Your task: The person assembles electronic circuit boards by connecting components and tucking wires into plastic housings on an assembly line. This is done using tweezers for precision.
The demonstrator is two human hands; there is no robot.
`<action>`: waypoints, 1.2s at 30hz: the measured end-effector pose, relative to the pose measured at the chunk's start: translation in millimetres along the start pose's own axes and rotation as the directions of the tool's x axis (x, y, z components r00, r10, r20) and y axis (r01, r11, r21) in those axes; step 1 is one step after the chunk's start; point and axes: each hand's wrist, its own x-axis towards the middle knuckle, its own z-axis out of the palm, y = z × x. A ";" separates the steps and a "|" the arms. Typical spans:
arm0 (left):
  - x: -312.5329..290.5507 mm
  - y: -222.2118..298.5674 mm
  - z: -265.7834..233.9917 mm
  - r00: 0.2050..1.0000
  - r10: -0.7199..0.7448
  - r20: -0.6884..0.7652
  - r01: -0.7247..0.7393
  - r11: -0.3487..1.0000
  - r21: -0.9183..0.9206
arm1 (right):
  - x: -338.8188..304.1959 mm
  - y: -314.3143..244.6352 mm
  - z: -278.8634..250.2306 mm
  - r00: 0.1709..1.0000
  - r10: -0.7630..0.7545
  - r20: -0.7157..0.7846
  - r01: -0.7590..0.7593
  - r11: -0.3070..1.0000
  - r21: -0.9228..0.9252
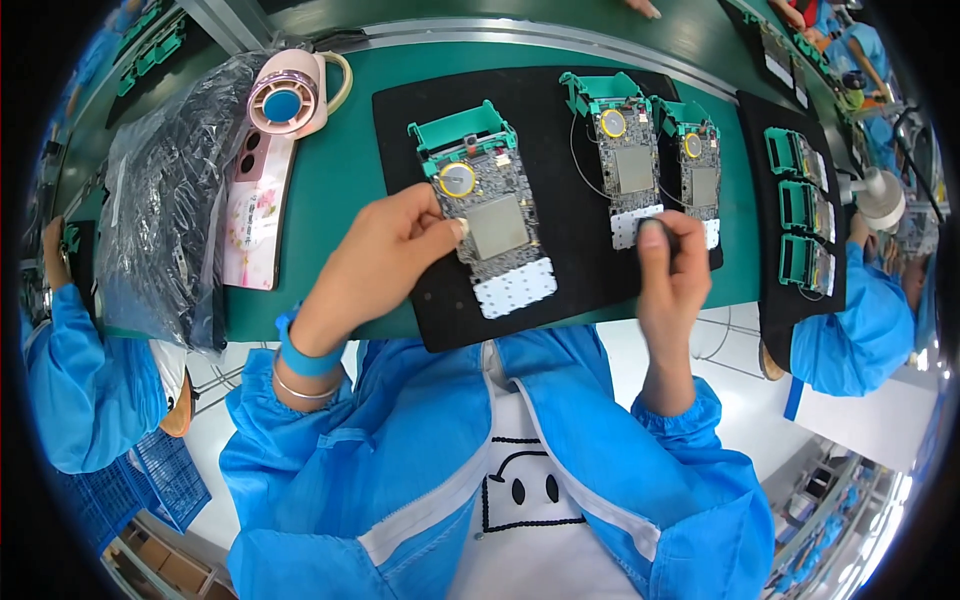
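Centrally, left hand [380, 245] pinching circuit board [499, 226], right hand [674, 280] curled, hold unclear, black mat [582, 262] on green table [340, 175], white floor [626, 352]

Over at 3 o'clock the right hand [675, 265] is kinda blurry and blocks part of the middle circuit board [632, 165], so I can't tell what the dark bit by its thumb is. The left hand [385, 245], around 10, has fingertips hidden by the nearer board [498, 225]. Someone else's hand [645, 8] gets chopped off up at 1, and the shelf clutter [830, 520] at 4 is too tiny to make out.
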 end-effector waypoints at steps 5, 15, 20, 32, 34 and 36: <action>1.5 6.0 -13.7 0.964 0.070 -0.258 -0.034 0.989 0.143 | 16.1 29.7 -13.4 0.994 -0.100 -0.043 0.095 0.991 -0.095; -35.1 0.7 28.3 0.786 0.364 -0.500 -0.162 0.901 0.402 | 30.9 115.7 -229.2 0.292 -0.250 -0.923 -0.163 0.938 -0.306; -27.9 -6.4 33.8 0.824 0.386 -0.415 -0.206 0.886 0.416 | 23.2 183.3 -332.0 0.411 0.213 -0.886 -0.047 0.976 0.213; -26.5 -10.9 29.6 0.790 0.408 -0.458 -0.219 0.885 0.412 | 34.9 102.2 -268.5 0.278 -0.123 -0.953 -0.209 0.960 -0.185; -27.4 -6.7 30.2 0.800 0.390 -0.457 -0.196 0.888 0.415 | 42.9 102.8 -267.8 0.318 -0.090 -0.944 -0.148 0.979 -0.143; -25.1 -11.4 28.4 0.797 0.405 -0.448 -0.229 0.889 0.396 | 57.4 110.9 -264.7 0.387 0.022 -0.922 -0.105 0.994 -0.020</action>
